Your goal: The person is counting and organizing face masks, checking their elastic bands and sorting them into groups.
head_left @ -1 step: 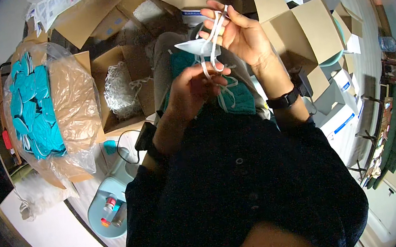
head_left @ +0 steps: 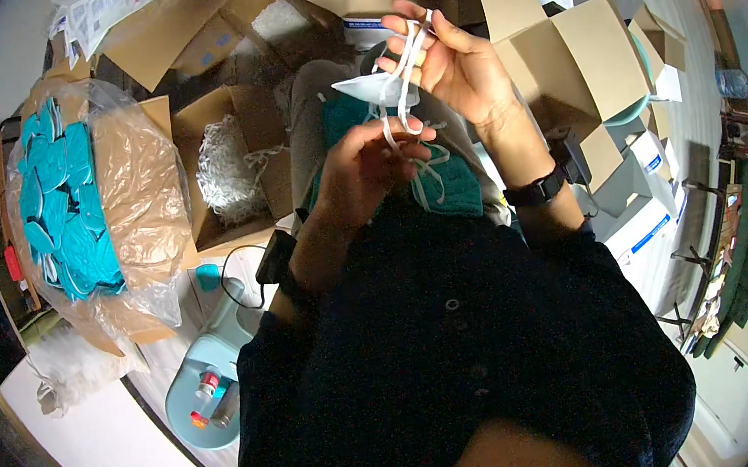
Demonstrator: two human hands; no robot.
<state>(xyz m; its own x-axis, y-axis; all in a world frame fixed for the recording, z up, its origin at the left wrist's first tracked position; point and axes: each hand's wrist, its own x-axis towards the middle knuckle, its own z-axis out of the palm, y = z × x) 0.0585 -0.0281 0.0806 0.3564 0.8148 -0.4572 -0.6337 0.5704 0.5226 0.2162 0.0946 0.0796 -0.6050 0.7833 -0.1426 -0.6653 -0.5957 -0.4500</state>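
Right hand (head_left: pixel 461 71), fingers fanned, holds the upper end of the white cord (head_left: pixel 406 59); left hand (head_left: pixel 360 164) curls around it lower down, above the lap's teal cloth (head_left: pixel 455 187). Light, even tension should keep the strands from twisting.

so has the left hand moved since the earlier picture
No: the left hand shows no visible shift against the cardboard box with white filler to its left.

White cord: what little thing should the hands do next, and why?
Maybe ease the right hand up gently, to straighten the cord: it lies across that hand and still curves on its way down to the left hand.
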